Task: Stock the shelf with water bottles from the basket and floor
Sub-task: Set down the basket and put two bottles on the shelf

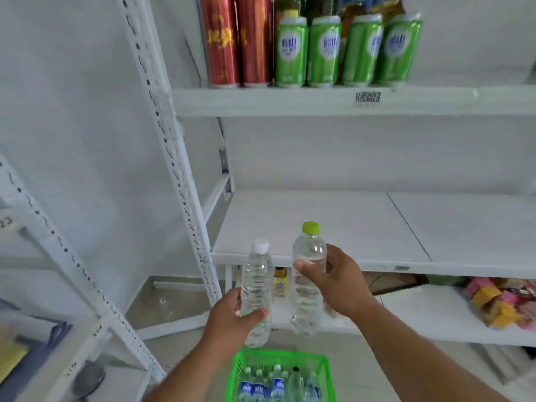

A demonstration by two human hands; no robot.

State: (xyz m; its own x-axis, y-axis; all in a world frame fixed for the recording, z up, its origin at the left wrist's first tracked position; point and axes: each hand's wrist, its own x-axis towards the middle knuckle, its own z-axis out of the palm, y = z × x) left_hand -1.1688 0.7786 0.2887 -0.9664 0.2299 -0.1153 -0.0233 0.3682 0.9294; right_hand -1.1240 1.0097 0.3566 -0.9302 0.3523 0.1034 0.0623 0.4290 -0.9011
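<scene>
Clear plastic fills both your hands: your left hand (232, 316) is gripping a white-capped bottle (256, 294) and your right hand (338, 281) a green-capped bottle (308, 281), fingers wrapped around each, before the white shelf (333, 224), above the green basket (323, 369).

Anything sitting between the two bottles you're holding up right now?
In the head view, a small yellow-labelled bottle on the lower shelf shows in the gap between the white-capped bottle and the green-capped bottle, farther back.

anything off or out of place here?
A clear bottle lies on the floor left of the shelf post, off the shelf. Otherwise fine: left hand and right hand each hold an upright bottle, and nothing is spilled.
</scene>
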